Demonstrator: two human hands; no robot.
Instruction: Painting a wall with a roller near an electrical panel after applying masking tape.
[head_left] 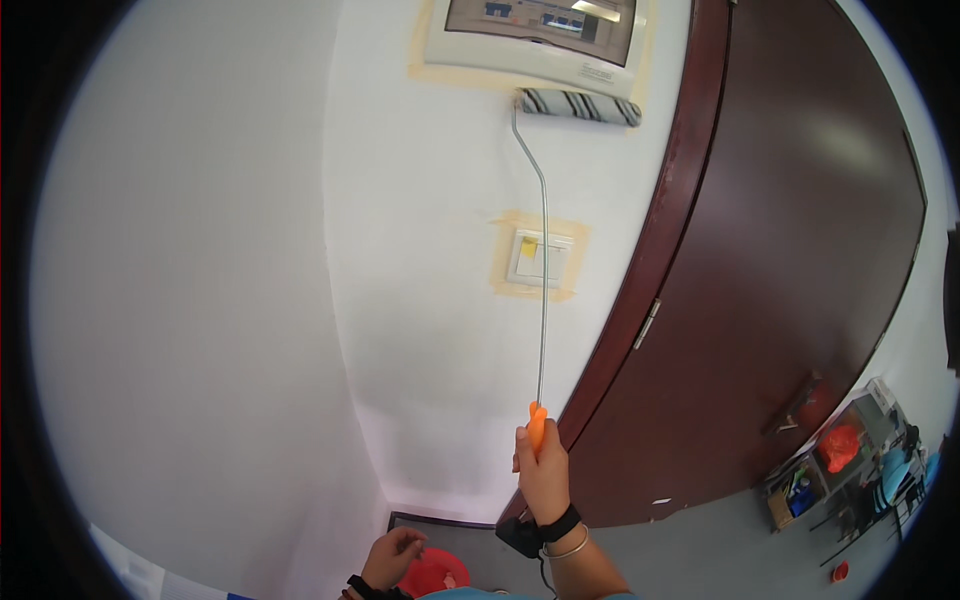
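Note:
A paint roller is in my right hand (542,470), whose fingers are wrapped round its orange handle (537,432). From the handle a long thin metal rod (543,330) runs up the wall to a striped grey and black roller sleeve (580,107). The sleeve lies nearly level just below the electrical panel box (535,40), against or close to the white wall. Midway up, the rod passes in front of a white wall switch (522,262) edged with masking tape (500,260). My left hand (393,558) hangs low, fingers loosely curled, with nothing seen in it.
A dark red door (790,260) and its frame (690,130) stand close on the right. A red basin (437,570) sits on the floor by my left hand. At the far right is a cluttered shelf (860,420) with a red bag (840,447). A white side wall (190,300) rises on the left.

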